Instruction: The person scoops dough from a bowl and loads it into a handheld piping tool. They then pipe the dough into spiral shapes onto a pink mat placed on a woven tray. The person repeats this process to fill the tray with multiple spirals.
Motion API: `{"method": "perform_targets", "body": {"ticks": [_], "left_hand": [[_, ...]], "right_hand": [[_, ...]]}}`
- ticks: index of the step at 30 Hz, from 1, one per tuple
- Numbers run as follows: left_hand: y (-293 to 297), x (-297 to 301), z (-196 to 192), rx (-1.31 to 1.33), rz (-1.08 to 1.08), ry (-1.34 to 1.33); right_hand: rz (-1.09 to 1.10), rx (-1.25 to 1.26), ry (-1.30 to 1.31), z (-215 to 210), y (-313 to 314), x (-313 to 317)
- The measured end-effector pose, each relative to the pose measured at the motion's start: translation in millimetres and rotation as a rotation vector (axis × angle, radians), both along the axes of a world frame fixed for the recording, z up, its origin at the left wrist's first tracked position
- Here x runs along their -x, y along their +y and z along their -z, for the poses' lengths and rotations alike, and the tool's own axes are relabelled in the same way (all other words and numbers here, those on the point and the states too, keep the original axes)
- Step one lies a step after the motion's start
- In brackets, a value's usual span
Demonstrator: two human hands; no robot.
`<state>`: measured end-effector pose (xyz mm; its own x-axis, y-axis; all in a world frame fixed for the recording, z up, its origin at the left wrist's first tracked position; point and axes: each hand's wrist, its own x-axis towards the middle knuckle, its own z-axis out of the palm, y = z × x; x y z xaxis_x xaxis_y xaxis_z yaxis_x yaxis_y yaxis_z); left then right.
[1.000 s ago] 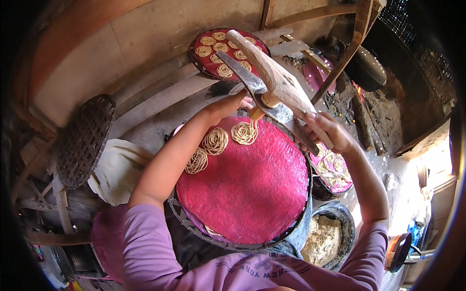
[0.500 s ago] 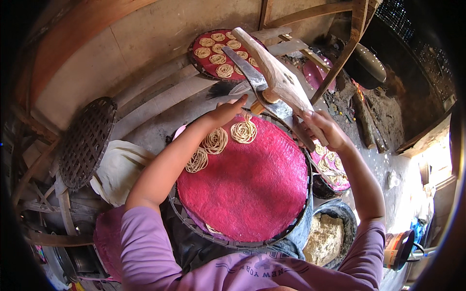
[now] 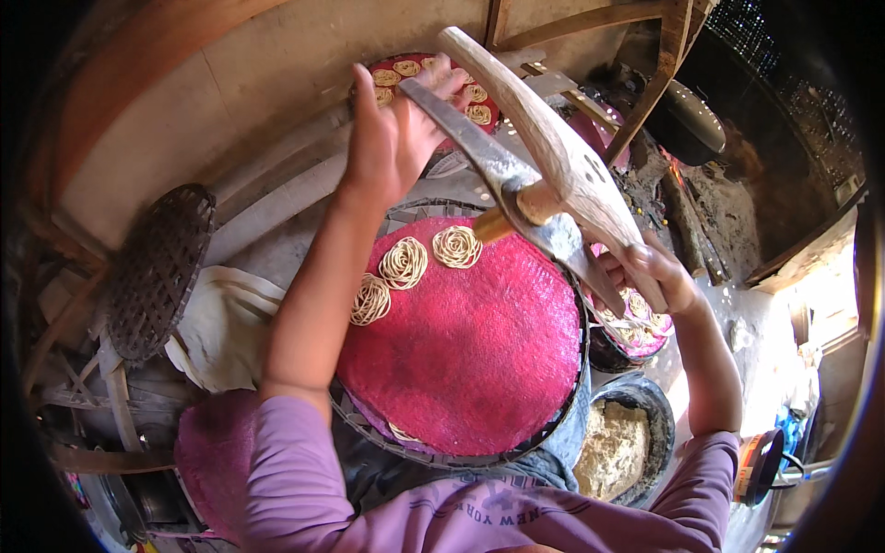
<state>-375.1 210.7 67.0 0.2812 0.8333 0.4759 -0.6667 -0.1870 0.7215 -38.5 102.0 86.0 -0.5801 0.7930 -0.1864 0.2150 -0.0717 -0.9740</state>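
A wooden and metal hand press (image 3: 583,166) with two long bars and a short wooden cylinder hangs tilted over a round tray. My right hand (image 3: 662,275) grips the near right ends of both bars, fingers wrapped round them. My left hand (image 3: 398,138) is raised beside the far left ends, palm up and fingers spread, holding nothing; whether it touches the metal bar I cannot tell. Below, a pink-red sheet (image 3: 461,359) covers the woven tray (image 3: 535,450). Three coils of pale dough strands (image 3: 403,263) lie along its far left side, one of them just below the cylinder.
Behind stands another round tray (image 3: 489,127) of coils on wooden beams. An upright woven tray (image 3: 157,276) and pale cloth (image 3: 226,327) are at left. A bucket of dough (image 3: 616,442) and a smaller container of coils (image 3: 636,341) stand right. A dark pan (image 3: 696,124) is far right.
My left hand has left the cylinder and risen toward the bars' far ends, its fingers opening. The press has shifted slightly nearer and right. The strand hanging above the third coil no longer shows.
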Motion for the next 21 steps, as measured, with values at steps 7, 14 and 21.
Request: {"method": "perform_targets", "body": {"ticks": [7,14,21], "left_hand": [[58,-55,8,0.085,0.515,-0.648],[86,-77,99,0.102,0.361,-0.784],[72,-62,78,0.04,0.284,-0.691]], "right_hand": [[-0.141,0.521,0.241,-7,15,-8],[0.116,0.351,-0.338,-2,33,4],[0.174,0.262,-0.329,-22,13,8]]}}
